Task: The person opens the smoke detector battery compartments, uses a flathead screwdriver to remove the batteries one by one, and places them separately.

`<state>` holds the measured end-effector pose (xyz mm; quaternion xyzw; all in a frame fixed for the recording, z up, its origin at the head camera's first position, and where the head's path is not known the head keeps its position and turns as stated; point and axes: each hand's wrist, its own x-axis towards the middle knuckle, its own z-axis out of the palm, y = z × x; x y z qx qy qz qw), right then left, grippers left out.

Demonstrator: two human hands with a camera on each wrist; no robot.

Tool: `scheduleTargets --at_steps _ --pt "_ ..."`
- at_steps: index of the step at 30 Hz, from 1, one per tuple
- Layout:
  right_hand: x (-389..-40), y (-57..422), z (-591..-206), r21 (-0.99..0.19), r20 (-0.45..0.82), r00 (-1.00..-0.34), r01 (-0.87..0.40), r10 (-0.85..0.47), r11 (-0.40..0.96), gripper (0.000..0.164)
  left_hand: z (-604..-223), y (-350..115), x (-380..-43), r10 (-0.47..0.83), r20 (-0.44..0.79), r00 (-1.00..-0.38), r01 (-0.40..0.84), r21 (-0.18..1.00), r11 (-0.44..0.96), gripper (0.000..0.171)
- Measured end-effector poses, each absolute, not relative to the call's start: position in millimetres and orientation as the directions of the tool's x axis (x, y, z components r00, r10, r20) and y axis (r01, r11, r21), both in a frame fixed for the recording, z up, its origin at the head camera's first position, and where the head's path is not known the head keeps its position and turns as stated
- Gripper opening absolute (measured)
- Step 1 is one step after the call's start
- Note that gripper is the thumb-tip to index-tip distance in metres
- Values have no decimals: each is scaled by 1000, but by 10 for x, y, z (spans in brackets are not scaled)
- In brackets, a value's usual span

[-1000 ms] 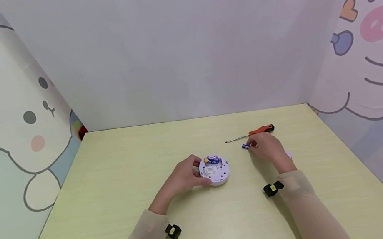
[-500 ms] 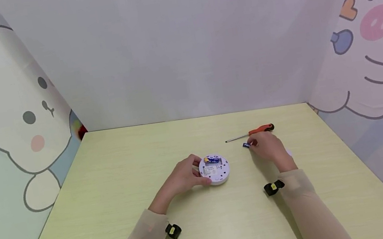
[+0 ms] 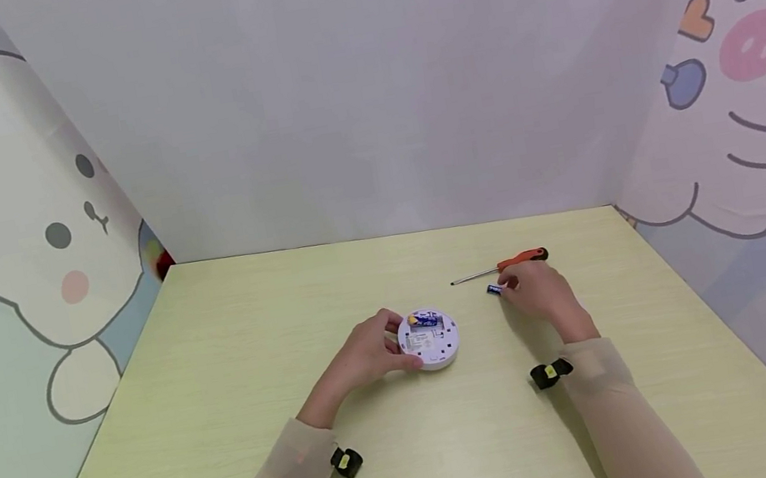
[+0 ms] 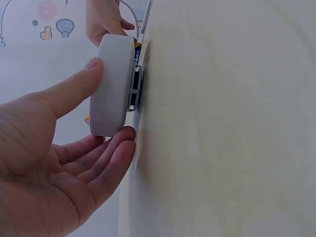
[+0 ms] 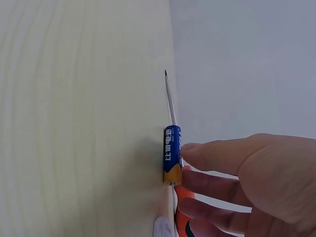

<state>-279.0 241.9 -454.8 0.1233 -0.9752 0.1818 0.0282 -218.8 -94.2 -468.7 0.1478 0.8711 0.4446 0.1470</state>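
A round white smoke alarm [image 3: 433, 351] lies back side up, with a vented grille on its underside in the left wrist view. A blue battery [image 3: 425, 321] with an orange end shows in its compartment. My left hand [image 3: 369, 349] grips the alarm's left edge between thumb and fingers. To the right, my right hand [image 3: 535, 291] pinches a second blue battery [image 5: 172, 155] by its side, close over the table. Its thumb [image 5: 197, 152] lies against the label, and the index finger is near the orange end.
Behind the right hand lies a screwdriver [image 3: 522, 259] with a red-orange and black handle, its shaft pointing left. A small white piece [image 5: 163, 227] sits near the right fingers. Printed curtains stand around the pale wooden table [image 3: 270, 292].
My right hand has shifted slightly to the right, and the battery at its fingertips with it. The left hand and the smoke alarm stay in place.
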Motion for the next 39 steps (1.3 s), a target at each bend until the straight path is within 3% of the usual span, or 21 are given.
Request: scheduleTargets --at_steps 21,39 --pt "-2642 2330 -4233 -404 171 -934 -357 -314 842 29 -4685 -950 -2183 403 -106 -909 152 816 558 68" --pt "-2414 1851 -4018 -367 356 -818 -568 -452 737 30 -4688 -941 -2187 397 -118 -910 140 814 563 70"
